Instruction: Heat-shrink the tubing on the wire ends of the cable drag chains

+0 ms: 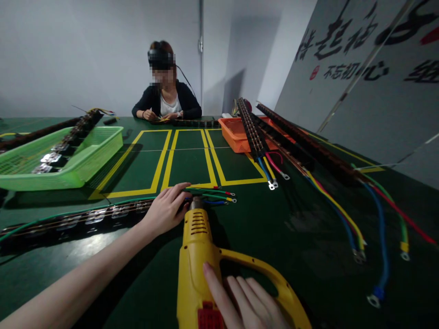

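Gripping gun [195, 256] in right hand [250, 301], aimed away, roughly crosswise to strip [96, 217]. Cupping right end, beside wires [214, 197], with nearer left hand [164, 210]; cannot confirm finger closure.

Left hand [166, 210] forward, palm down (right hand [252, 304] nearer, index straight)

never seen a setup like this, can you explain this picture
There is no robot here, just a person's bare hands seen from a camera on that person's head. The right hand holds a yellow heat gun, its nozzle beside the left hand. The left hand lies over the wired end of a long dark strip; whether its fingers grip is hard to tell. A green basket and an orange basket stand on the green table, with more dark strips resting at both. Another person sits across.
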Motion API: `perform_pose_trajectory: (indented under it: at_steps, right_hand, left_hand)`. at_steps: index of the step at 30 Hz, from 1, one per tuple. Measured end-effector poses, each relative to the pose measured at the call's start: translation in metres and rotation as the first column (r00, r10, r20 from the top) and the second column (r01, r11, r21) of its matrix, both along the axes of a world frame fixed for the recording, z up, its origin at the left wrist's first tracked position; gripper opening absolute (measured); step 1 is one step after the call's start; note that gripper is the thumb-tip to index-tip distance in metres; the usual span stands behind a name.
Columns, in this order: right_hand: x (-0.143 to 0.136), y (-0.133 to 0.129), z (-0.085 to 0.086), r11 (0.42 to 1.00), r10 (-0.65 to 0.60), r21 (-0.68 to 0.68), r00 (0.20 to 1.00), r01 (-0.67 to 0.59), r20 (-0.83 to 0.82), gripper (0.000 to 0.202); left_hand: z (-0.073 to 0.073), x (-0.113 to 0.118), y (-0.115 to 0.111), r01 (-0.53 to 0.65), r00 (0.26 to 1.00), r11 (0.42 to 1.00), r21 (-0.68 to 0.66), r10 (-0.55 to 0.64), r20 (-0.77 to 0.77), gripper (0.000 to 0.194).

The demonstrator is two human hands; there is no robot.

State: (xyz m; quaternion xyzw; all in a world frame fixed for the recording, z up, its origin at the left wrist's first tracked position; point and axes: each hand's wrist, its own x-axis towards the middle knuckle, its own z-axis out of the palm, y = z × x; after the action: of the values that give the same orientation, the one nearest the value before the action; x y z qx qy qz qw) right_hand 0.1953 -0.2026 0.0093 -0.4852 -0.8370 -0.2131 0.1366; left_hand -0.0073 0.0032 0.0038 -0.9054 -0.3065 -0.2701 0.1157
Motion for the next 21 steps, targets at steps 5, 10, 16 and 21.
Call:
perform_pose_trajectory:
  at_steps: [5, 10, 16, 21]
  right_hand:
    - [-0.006, 0.002, 0.007, 0.999, 0.008, -0.037, 0.998, -0.011, -0.064, 0.057]
    - [-0.002, 0.002, 0.012, 0.989, 0.009, -0.145, 0.997, -0.021, -0.083, 0.056]
    - [0.015, -0.004, 0.02, 0.975, -0.074, -0.219, 0.987, 0.042, -0.141, 0.081]
    - [0.03, -0.016, 0.026, 0.95, -0.158, -0.295, 0.972, 0.101, -0.176, 0.089]
  left_hand:
    - [0.002, -0.001, -0.001, -0.105, 0.994, 0.994, 0.008, 0.105, 0.005, 0.017]
    - [0.004, -0.003, -0.001, -0.086, 0.996, 0.994, -0.067, 0.087, 0.005, 0.017]
    - [0.003, -0.006, 0.0, -0.062, 0.998, 0.995, -0.076, 0.064, 0.012, 0.016]
    - [0.004, -0.006, 0.0, -0.057, 0.998, 0.995, -0.082, 0.059, 0.015, 0.015]
